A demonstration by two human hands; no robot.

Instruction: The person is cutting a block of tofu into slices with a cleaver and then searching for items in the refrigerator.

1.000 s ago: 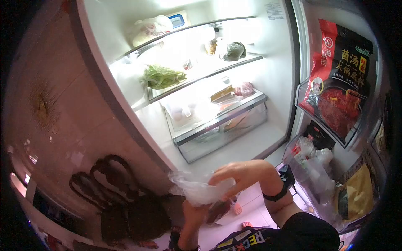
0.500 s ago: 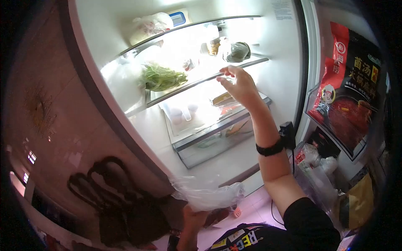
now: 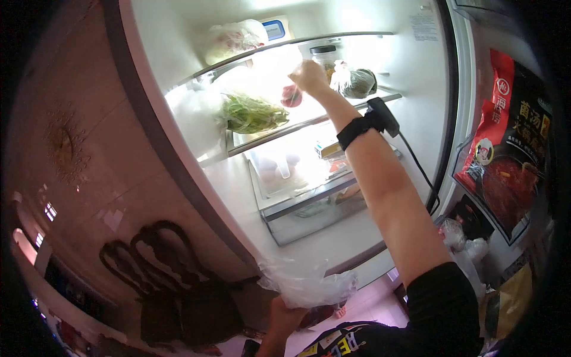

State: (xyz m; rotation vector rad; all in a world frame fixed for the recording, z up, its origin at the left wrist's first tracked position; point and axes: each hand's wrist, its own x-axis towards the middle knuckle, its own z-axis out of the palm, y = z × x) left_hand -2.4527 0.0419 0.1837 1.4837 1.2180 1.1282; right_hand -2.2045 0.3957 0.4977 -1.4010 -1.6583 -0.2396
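Observation:
My right hand (image 3: 310,77) reaches into the open fridge over the middle shelf, fingers closed at the top of a small bag with something round and reddish (image 3: 291,96) in it. Glare hides the fingertips and the bag's edges. A bunch of leafy greens (image 3: 256,113) lies to the left. To the right are a wrapped dark green bundle (image 3: 357,82) and a dark-lidded jar (image 3: 323,52). Low in front, my left hand (image 3: 286,315) is closed round the lower part of a crumpled clear plastic bag (image 3: 312,287).
A white bag (image 3: 235,40) and a blue-lidded container (image 3: 276,30) sit on the upper shelf. Below is a drawer (image 3: 315,223). The door at right holds a red-and-black food packet (image 3: 505,149). Wooden chairs (image 3: 163,250) stand at left. A cable (image 3: 416,163) trails from my right wrist.
My right hand has moved deeper into the fridge, and its parted fingers have closed at the reddish item's bag. The left hand keeps the plastic bag. The view has shifted slightly.

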